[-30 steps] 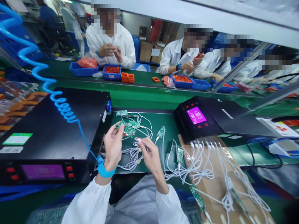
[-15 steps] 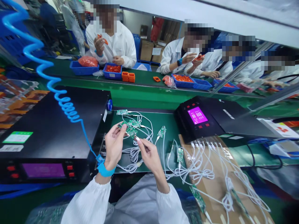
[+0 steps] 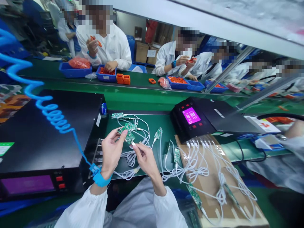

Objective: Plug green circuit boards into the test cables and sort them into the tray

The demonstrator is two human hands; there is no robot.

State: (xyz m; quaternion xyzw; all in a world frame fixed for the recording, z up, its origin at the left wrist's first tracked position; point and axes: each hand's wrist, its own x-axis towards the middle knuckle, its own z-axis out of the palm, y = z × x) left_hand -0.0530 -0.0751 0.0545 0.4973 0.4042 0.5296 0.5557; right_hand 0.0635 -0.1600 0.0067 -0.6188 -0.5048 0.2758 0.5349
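My left hand (image 3: 111,151) pinches a small green circuit board (image 3: 128,136) by its edge, holding it above the green mat (image 3: 163,122). My right hand (image 3: 145,158) pinches the plug of a white cable (image 3: 132,144) right at the board's near end; the two touch or nearly touch. A blue wrist strap (image 3: 101,180) on my left wrist runs to a coiled blue cord (image 3: 51,114). More green boards (image 3: 118,115) with white cables (image 3: 140,126) lie on the mat just beyond my hands.
A large black box (image 3: 47,139) stands at left, and a black tester with a magenta screen (image 3: 191,115) at right. Cardboard (image 3: 213,190) with white cables and boards lies at lower right. Across a green belt (image 3: 142,91), people in white coats handle orange parts from blue bins (image 3: 106,73).
My right hand has brought the cable plug up to the board held in my left hand. The view has shifted slightly, moving everything left in the picture.
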